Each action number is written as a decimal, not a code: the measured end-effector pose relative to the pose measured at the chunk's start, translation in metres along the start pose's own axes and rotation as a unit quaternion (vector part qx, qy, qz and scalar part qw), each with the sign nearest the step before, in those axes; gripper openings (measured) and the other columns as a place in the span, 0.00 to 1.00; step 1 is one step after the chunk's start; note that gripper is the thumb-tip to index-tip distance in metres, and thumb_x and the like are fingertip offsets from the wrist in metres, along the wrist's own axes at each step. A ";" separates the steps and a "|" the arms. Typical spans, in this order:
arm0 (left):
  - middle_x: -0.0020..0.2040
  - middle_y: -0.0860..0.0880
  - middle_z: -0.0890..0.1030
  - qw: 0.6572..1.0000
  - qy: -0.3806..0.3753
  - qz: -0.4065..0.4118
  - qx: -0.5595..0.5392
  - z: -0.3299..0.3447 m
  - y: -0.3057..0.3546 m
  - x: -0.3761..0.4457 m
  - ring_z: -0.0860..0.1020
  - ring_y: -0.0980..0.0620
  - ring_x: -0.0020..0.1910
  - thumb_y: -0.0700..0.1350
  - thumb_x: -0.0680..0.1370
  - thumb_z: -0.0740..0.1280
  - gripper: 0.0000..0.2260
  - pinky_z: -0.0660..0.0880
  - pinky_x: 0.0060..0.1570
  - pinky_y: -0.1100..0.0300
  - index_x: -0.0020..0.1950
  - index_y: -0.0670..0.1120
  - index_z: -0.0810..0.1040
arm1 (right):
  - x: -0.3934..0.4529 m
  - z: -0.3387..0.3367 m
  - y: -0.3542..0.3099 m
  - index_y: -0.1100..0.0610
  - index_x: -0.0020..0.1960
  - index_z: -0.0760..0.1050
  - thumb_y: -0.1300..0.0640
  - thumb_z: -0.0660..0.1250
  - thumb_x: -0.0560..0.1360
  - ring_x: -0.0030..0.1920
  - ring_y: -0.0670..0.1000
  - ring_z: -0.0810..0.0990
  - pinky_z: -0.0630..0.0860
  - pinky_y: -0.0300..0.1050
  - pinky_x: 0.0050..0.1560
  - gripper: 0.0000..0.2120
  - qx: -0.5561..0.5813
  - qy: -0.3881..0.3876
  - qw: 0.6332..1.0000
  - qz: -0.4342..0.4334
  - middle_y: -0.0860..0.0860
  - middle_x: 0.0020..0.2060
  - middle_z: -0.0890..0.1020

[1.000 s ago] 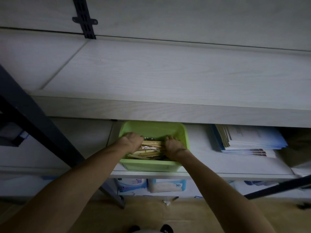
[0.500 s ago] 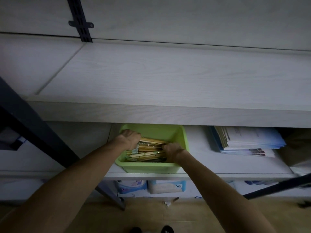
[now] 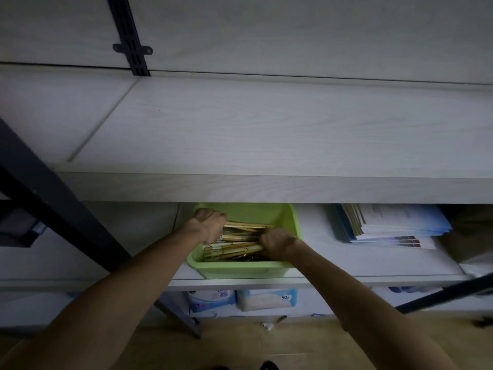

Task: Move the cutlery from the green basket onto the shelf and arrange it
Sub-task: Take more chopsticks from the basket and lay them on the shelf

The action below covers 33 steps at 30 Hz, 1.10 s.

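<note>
At the far left, from about 9 o'clock down toward 6, a dark metal upright [image 3: 61,209] of the rack slants across the view, with a dim grey box-like shape [image 3: 18,231] behind it. At 11 o'clock a black slotted wall rail [image 3: 128,36] runs up the pale wall. The broad white upper shelf [image 3: 266,134] fills the middle of the view, and its front edge overhangs the back of the green basket [image 3: 240,269], hiding the basket's rear wall.

The basket sits on the lower shelf [image 3: 333,281], just below centre. The left hand [image 3: 210,222] is curled at the basket's 10 o'clock corner, fingers closed around the left ends of the cutlery [image 3: 234,245], a bundle of pale wrapped sticks lying crosswise in the basket. The right hand [image 3: 277,243], at the basket's 3 o'clock side, is likewise curled down onto the bundle's right ends; its fingertips are hidden, so how much it holds cannot be told.

At 3 o'clock, well apart from the basket, a fanned stack of blue-and-white booklets [image 3: 394,225] lies on the lower shelf. Below, around 6 o'clock, tissue packs [image 3: 240,300] sit under the shelf. At 4 o'clock a dark bar [image 3: 448,295] crosses diagonally.
</note>
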<state>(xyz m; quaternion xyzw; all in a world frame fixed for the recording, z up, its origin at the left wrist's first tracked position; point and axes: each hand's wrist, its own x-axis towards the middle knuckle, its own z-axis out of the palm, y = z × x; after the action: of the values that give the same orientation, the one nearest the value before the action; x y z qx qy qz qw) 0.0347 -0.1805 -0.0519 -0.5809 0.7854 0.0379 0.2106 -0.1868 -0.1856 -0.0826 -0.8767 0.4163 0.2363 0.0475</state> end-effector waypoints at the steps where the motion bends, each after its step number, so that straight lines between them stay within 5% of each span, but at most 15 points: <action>1: 0.58 0.44 0.80 1.000 0.006 0.004 0.002 -0.001 -0.001 0.000 0.79 0.45 0.53 0.42 0.82 0.60 0.10 0.71 0.46 0.54 0.63 0.43 0.73 | -0.003 -0.003 0.000 0.60 0.59 0.72 0.48 0.52 0.85 0.59 0.60 0.78 0.73 0.53 0.62 0.18 -0.008 0.002 1.000 -0.006 0.62 0.60 0.78; 3: 0.58 0.43 0.80 1.000 0.014 0.013 0.003 -0.001 -0.003 0.000 0.79 0.44 0.53 0.44 0.83 0.58 0.11 0.70 0.44 0.55 0.62 0.43 0.74 | -0.009 -0.005 -0.001 0.59 0.52 0.72 0.53 0.53 0.85 0.58 0.61 0.78 0.73 0.55 0.61 0.13 0.001 0.017 1.000 -0.004 0.64 0.58 0.78; 9: 0.48 0.43 0.82 0.998 0.047 0.043 0.000 -0.004 -0.010 -0.004 0.81 0.43 0.45 0.61 0.83 0.57 0.23 0.71 0.40 0.56 0.48 0.43 0.80 | -0.023 -0.022 0.002 0.62 0.63 0.70 0.55 0.51 0.85 0.57 0.60 0.78 0.72 0.54 0.59 0.15 -0.072 0.052 0.996 -0.011 0.60 0.58 0.78; 15: 0.39 0.47 0.78 0.994 0.069 0.021 -0.079 -0.006 -0.015 -0.016 0.76 0.48 0.35 0.62 0.84 0.54 0.24 0.68 0.36 0.56 0.41 0.46 0.76 | -0.042 -0.048 0.015 0.59 0.58 0.75 0.47 0.53 0.85 0.51 0.55 0.80 0.74 0.48 0.54 0.18 -0.086 0.084 0.993 -0.013 0.56 0.52 0.82; 24: 0.41 0.45 0.79 0.981 0.144 -0.030 -0.128 -0.029 -0.010 -0.051 0.80 0.43 0.42 0.62 0.84 0.55 0.22 0.71 0.38 0.55 0.41 0.47 0.72 | -0.100 -0.064 0.034 0.58 0.59 0.73 0.47 0.51 0.85 0.51 0.57 0.79 0.67 0.47 0.46 0.18 -0.088 0.147 0.985 0.037 0.56 0.54 0.81; 29: 0.37 0.50 0.78 0.963 0.182 -0.063 -0.187 -0.055 0.030 -0.076 0.78 0.49 0.36 0.64 0.83 0.56 0.23 0.68 0.30 0.57 0.41 0.48 0.76 | -0.145 -0.065 0.065 0.57 0.61 0.72 0.48 0.54 0.84 0.55 0.59 0.80 0.63 0.47 0.44 0.16 -0.112 0.203 0.972 0.043 0.56 0.56 0.81; 33: 0.37 0.51 0.79 0.948 0.227 -0.069 -0.211 -0.079 0.084 -0.095 0.80 0.47 0.38 0.68 0.81 0.56 0.23 0.77 0.36 0.53 0.39 0.52 0.74 | -0.201 -0.062 0.098 0.56 0.59 0.73 0.49 0.53 0.84 0.52 0.60 0.81 0.64 0.49 0.41 0.15 -0.128 0.241 0.961 0.041 0.55 0.53 0.83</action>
<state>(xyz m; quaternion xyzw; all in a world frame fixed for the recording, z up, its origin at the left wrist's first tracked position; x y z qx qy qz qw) -0.0439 -0.0925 0.0401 -0.6577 0.7448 0.0554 -0.0985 -0.3464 -0.1245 0.0745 -0.8885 0.4177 0.0708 -0.1765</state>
